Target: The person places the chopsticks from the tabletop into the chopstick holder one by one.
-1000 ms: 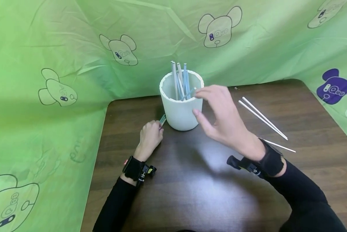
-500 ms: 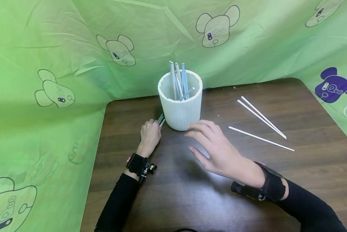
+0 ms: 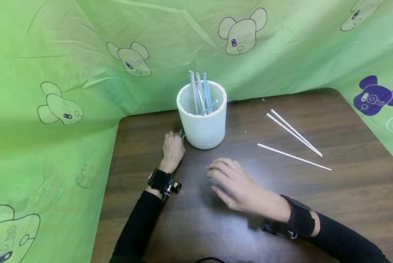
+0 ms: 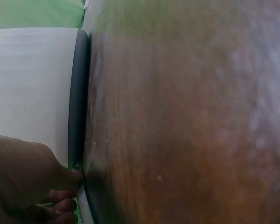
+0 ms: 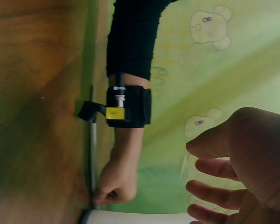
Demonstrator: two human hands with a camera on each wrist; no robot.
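My left hand (image 3: 174,148) rests low on the table with curled fingers, holding a few thin sticks whose green ends (image 3: 180,132) poke out beside the white cup (image 3: 203,131). The hand covers the rest of their length. In the left wrist view the thumb and fingers meet at the foot of the cup (image 4: 32,93). Thin blue and whitish sticks (image 3: 199,91) stand leaning inside the cup. Holding nothing, my right hand (image 3: 232,184) hovers over the table in front of the cup, its fingers relaxed and parted, as the right wrist view also shows.
Three thin white sticks lie on the table to the right: a pair (image 3: 293,132) side by side and a single one (image 3: 293,156) nearer. A green cloth (image 3: 170,33) printed with bear heads hangs behind and to the left. A dark cable (image 3: 209,259) shows at the bottom edge.
My right hand has drawn back from the cup's rim, down and towards me, with nothing in it. The left hand stays beside the cup with its sticks.
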